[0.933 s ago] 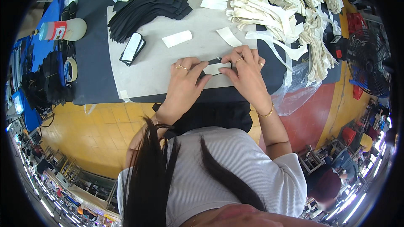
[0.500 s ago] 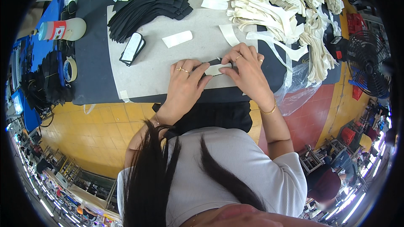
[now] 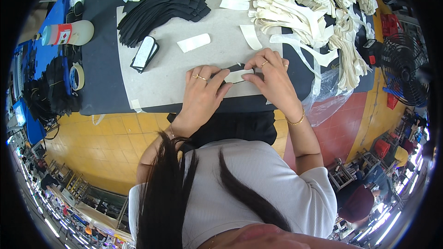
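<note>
At the front of the grey board, a small cream strip (image 3: 236, 76) lies on a black fabric piece (image 3: 237, 68), whose dark edge shows along the strip's far side. My left hand (image 3: 201, 87) pinches the left end, thumb and forefinger close together. At the other end, the thumb and bent fingers of my right hand (image 3: 273, 74) close on the piece; the fingertips partly hide it. Left of my hands rests a small stack of black pieces with a pale top (image 3: 145, 54). Loose cream pieces (image 3: 194, 43) lie beyond.
A fanned stack of black fabric (image 3: 166, 7) lies at the far left of the board (image 3: 161, 83). Piled cream strips (image 3: 295, 14) fill the far right. Left stand a bottle (image 3: 69, 33) and a tape roll (image 3: 77, 76); a black fan (image 3: 404, 69) is at right.
My right hand has shifted very slightly right, and a little more of the black edge shows on the far side. My left hand stays in nearly the same place.
</note>
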Tool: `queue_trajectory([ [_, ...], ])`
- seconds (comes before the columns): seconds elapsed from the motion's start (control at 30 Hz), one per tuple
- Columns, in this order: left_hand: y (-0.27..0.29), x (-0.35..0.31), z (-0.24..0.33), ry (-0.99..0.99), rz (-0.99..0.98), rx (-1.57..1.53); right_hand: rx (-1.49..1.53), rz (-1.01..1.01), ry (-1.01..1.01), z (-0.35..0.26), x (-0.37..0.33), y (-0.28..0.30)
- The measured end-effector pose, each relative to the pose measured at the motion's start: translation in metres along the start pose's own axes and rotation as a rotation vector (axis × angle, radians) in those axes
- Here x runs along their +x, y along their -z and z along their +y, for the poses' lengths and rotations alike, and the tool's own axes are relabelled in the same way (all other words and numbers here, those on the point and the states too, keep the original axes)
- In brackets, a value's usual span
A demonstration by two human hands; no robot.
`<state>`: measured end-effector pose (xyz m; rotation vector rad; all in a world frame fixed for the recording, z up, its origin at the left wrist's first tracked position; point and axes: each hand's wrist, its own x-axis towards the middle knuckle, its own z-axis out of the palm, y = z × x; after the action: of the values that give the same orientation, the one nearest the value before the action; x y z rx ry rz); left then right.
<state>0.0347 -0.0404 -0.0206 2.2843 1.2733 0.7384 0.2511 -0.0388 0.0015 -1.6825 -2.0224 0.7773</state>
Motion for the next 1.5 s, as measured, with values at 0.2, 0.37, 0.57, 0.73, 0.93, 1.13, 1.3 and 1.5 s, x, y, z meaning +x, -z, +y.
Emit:
queue_trajectory([
  [0.2, -0.0005, -0.0005, -0.0002, -0.009, 0.003, 0.004, -0.010, -0.010, 0.028, 0.0010, 0.0028, 0.0015],
  [0.37, -0.0010, -0.0008, -0.0005, -0.010, 0.006, 0.007, 0.005, -0.024, 0.033, 0.0011, 0.0050, 0.0023],
  [0.57, -0.0015, -0.0003, -0.0005, -0.014, 0.020, -0.005, 0.001, -0.034, 0.032, 0.0005, 0.0066, 0.0025],
  [0.73, -0.0014, -0.0004, -0.0007, -0.014, 0.011, 0.001, -0.012, -0.033, 0.035, 0.0005, 0.0065, 0.0027],
  [0.93, -0.0022, -0.0008, -0.0015, -0.021, 0.017, 0.001, -0.020, -0.049, 0.050, 0.0022, 0.0071, 0.0029],
  [1.13, -0.0016, -0.0005, -0.0013, -0.023, 0.014, 0.004, -0.004, -0.040, 0.035, 0.0024, 0.0074, 0.0026],
  [1.3, -0.0015, -0.0006, -0.0012, -0.024, 0.006, 0.014, -0.014, -0.055, 0.035, 0.0022, 0.0077, 0.0041],
  [1.5, -0.0019, -0.0007, -0.0022, -0.033, 0.002, 0.018, -0.018, -0.046, 0.042, 0.0011, 0.0087, 0.0043],
])
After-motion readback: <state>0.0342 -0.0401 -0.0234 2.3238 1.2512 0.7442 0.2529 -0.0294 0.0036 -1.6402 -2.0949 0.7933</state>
